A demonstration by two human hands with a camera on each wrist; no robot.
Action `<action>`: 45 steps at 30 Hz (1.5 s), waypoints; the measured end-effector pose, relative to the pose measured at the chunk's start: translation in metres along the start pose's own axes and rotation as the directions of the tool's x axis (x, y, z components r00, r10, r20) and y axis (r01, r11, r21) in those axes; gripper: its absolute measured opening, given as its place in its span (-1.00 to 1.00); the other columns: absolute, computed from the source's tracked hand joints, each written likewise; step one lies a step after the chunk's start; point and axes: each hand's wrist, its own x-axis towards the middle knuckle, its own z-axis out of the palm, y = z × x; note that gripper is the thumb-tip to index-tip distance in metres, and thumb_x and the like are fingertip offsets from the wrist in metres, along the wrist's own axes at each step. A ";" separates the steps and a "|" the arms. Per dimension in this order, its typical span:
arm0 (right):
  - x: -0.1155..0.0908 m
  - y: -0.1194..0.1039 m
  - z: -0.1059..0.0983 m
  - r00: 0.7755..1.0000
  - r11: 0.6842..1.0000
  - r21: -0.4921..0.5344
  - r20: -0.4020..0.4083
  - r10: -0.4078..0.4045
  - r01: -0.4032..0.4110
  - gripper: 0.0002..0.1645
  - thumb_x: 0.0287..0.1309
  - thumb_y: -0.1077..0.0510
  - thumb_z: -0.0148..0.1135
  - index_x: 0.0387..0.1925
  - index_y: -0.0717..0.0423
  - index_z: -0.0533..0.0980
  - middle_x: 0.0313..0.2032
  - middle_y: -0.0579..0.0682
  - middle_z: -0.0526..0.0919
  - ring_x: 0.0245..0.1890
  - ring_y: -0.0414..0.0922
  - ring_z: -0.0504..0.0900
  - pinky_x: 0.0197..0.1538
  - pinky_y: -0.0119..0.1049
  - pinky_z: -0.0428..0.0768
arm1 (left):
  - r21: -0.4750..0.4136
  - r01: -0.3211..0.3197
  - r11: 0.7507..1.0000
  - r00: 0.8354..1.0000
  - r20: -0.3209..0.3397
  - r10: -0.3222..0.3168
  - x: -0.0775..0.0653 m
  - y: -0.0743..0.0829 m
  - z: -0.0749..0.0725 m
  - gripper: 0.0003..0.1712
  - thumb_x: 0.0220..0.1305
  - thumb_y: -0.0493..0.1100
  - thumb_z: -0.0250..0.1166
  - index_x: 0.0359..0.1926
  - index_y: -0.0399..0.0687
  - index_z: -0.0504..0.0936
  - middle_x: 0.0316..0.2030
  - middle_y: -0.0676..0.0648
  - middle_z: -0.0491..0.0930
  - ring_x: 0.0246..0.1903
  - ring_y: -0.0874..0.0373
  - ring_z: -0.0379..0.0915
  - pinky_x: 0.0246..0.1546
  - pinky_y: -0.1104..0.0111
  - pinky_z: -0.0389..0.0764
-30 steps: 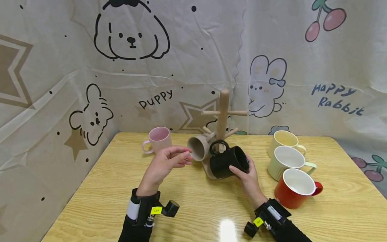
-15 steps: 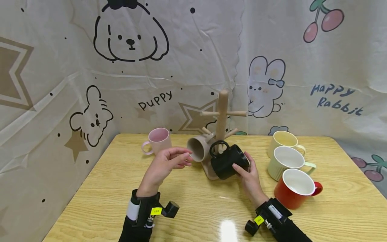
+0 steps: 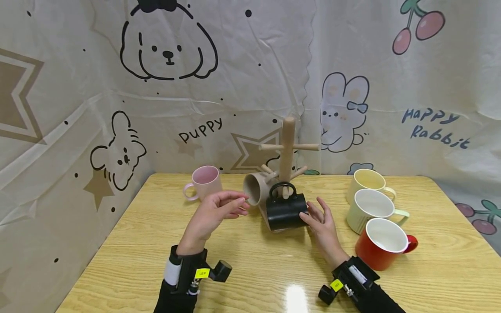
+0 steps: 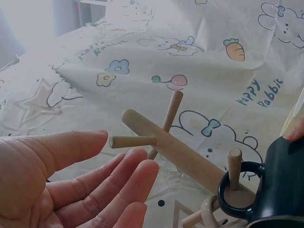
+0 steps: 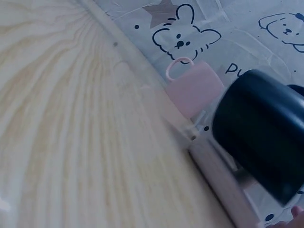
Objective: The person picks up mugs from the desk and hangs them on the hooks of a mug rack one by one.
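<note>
A black mug [image 3: 285, 213] hangs by its handle from a low front peg of the wooden mug tree [image 3: 287, 150], lying sideways. In the left wrist view, that peg passes through the handle [image 4: 228, 204]. My right hand [image 3: 322, 230] is at the mug's right end, fingers spread and relaxed, the thumb tip overlapping its side. A beige mug [image 3: 254, 190] hangs on the tree's left side, its mouth facing left. My left hand [image 3: 215, 213] hovers in front of it, fingers loosely bent and holding nothing.
A pink mug [image 3: 206, 181] stands at the back left of the wooden table [image 3: 133, 252]. Along the right stand a yellow mug [image 3: 368, 182], a pale green mug [image 3: 369, 211] and a red mug [image 3: 379, 248]. Two upper pegs of the tree stick out sideways.
The black mug has swung from tilted to nearly level, its mouth turning away from view, and shifted slightly left. My right hand's fingers have loosened from it. The left hand has stayed put.
</note>
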 end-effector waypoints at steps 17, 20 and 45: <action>-0.035 -0.105 -0.019 0.977 0.967 0.154 -0.100 -0.188 0.202 -0.46 0.28 0.09 0.03 0.24 0.01 0.15 0.08 -0.18 0.42 0.23 -0.22 0.28 0.36 -0.26 0.20 | 0.009 -0.061 0.998 0.998 -0.033 0.061 -0.003 -0.002 -0.014 -0.60 0.30 -0.12 0.13 0.02 -0.34 0.49 -0.29 0.00 0.66 -0.30 0.26 0.61 -0.20 0.38 0.58; -0.039 -0.118 -0.035 0.976 0.933 0.287 -0.072 -0.205 0.217 -0.58 0.28 0.14 0.04 0.15 0.05 0.25 -0.01 -0.17 0.55 0.12 -0.25 0.45 0.15 -0.40 0.45 | 0.019 -0.064 0.998 0.997 -0.052 0.064 -0.005 -0.003 -0.018 -0.59 0.30 -0.10 0.14 0.03 -0.34 0.49 -0.30 0.07 0.65 -0.30 0.26 0.61 -0.18 0.34 0.58; -0.038 -0.135 -0.090 0.916 0.489 -0.851 -0.023 -0.400 0.193 -0.51 0.13 -0.14 0.18 0.00 0.07 0.49 -0.10 -0.04 0.61 -0.13 -0.46 0.42 -0.01 -0.40 0.45 | 0.604 -0.068 0.794 0.952 -0.199 0.233 -0.007 -0.007 -0.026 -0.77 0.19 -0.15 0.26 -0.19 -0.18 0.64 -0.35 -0.08 0.66 -0.37 0.14 0.60 -0.34 0.37 0.56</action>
